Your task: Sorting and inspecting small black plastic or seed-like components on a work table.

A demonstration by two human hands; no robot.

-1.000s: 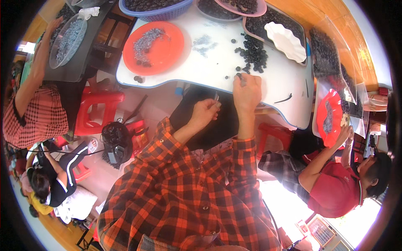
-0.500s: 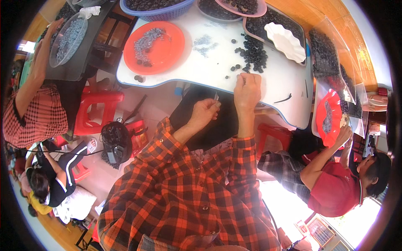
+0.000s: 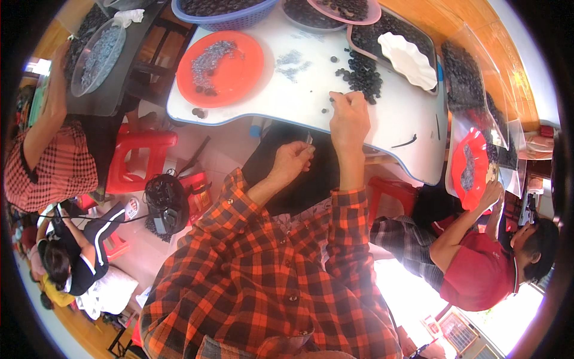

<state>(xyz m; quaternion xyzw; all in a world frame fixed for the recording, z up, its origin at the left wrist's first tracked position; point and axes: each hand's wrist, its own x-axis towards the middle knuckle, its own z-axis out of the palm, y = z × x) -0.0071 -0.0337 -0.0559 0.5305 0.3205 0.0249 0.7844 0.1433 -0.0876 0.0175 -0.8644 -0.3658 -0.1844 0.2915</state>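
Observation:
In front of my body, below the table's edge, my left hand [image 3: 293, 161] is closed in a pinch. A thin, pale, shiny tool [image 3: 309, 138] sticks up from its fingers; the rest of it is hidden. My right hand [image 3: 350, 122] reaches over the white table [image 3: 263, 90], its thumb and fingers pinched together at the near-left side of a pile of small black round pieces [image 3: 365, 78]. A dark bit shows under those fingertips, probably one such piece. One loose black piece [image 3: 324, 110] lies just left of the hand.
An orange-red plate [image 3: 251, 78] holds small greyish bits and several dark pieces. Behind stand a blue basket [image 3: 239, 23], a pink bowl [image 3: 373, 15] and a white scalloped dish [image 3: 406, 60]. People sit at both sides. Red stools [image 3: 140, 152] stand below.
My right hand has moved slightly farther and left over the table, onto loose pieces near the pile. My left hand has stayed in place. At far left, another person's arm has shifted.

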